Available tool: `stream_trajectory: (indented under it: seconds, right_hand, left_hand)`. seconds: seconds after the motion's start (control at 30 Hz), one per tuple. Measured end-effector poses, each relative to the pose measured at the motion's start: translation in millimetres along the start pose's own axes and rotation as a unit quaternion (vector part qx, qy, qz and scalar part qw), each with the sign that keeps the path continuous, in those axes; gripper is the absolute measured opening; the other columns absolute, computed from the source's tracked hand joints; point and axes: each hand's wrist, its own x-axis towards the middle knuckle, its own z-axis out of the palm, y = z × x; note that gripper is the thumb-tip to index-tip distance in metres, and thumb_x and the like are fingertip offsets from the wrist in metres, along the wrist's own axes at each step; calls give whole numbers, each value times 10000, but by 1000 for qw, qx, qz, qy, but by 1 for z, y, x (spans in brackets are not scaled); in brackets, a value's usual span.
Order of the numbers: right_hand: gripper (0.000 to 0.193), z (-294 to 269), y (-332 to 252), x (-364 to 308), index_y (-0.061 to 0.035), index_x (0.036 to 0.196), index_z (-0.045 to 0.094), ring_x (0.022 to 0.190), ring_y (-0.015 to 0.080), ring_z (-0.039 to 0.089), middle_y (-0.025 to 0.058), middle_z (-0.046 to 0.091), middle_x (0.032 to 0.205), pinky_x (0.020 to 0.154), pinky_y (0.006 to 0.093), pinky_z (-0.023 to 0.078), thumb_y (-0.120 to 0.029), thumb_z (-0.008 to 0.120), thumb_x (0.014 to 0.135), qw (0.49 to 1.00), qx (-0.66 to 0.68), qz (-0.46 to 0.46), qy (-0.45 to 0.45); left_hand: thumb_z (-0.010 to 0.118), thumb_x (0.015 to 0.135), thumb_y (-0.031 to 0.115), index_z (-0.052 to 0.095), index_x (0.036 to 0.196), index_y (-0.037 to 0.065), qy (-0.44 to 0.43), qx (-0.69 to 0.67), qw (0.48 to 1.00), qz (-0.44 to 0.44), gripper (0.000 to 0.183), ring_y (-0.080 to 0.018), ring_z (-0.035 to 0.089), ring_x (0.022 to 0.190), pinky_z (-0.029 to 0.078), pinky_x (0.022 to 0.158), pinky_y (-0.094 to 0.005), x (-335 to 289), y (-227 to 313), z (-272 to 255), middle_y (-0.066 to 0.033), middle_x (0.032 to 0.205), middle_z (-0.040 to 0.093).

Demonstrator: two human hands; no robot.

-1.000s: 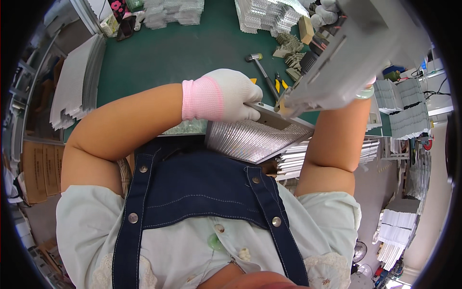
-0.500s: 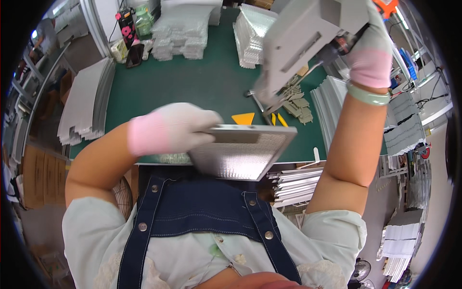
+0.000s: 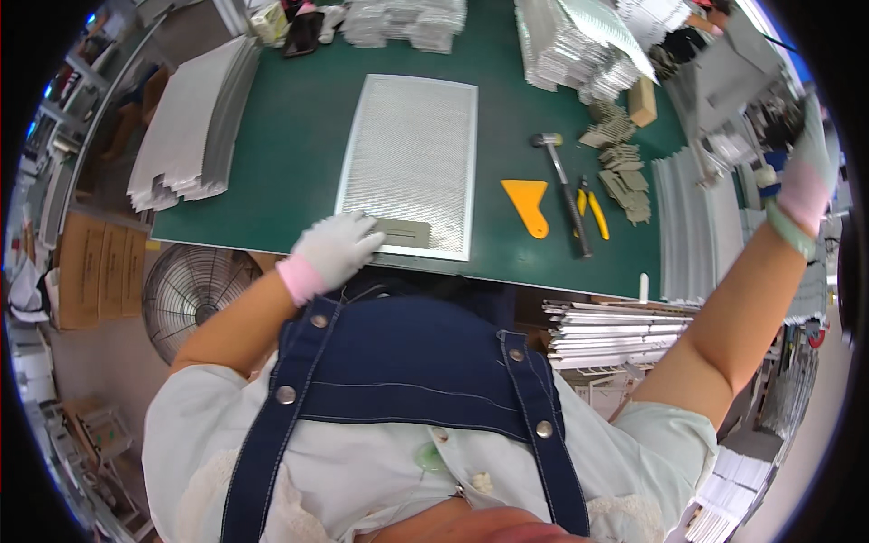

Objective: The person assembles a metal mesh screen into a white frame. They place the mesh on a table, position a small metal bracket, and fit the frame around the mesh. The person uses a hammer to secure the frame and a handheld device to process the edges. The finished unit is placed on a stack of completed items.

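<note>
A framed mesh panel, silver with a pale rim, lies flat on the green table. A grey-brown slotted strip sits along its near edge. My left hand, in a white glove with a pink cuff, rests at the panel's near left corner, fingers stretched over the rim and slightly apart. Far to the right, my right hand is raised beside a bulky grey metal device. Its fingers are small and blurred at the picture's rim, so their grip is unclear.
Right of the panel lie a yellow scraper, a hammer, yellow-handled pliers and grey-brown strips. Stacked panels stand on the left, with mesh sheets at the back. A floor fan stands below.
The mesh panel, earlier tilted in my left hand at the table's edge, now lies flat. My right hand and the grey device have moved farther right, uncovering the tools.
</note>
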Motion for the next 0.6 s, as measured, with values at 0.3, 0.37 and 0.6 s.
stream_trajectory:
  seconds: [0.3,0.37,0.6]
  right_hand:
    - [381,100,-109,-289,-49,1112,642,1002,347,645,185,660,1060,857,455,517,-363,628,896,866,24,140,-480]
    - [418,116,-125,-304,-49,1127,630,1012,360,644,202,656,1078,859,453,517,-383,646,875,841,-65,173,-509]
    - [439,140,-120,-289,30,1125,571,786,343,697,175,697,843,728,439,550,-287,658,835,817,-34,201,-539]
  left_hand:
    - [842,628,259,565,1187,91,84,-72,993,44,646,-390,457,1242,387,1037,-529,18,7,17,-164,1291,505]
    - [849,626,268,560,1197,103,86,-70,992,55,661,-388,459,1240,389,1038,-516,20,7,21,-162,1300,494]
    - [834,657,282,565,1196,108,92,-74,991,61,627,-376,479,1229,392,1038,-515,20,1,21,-170,1298,506]
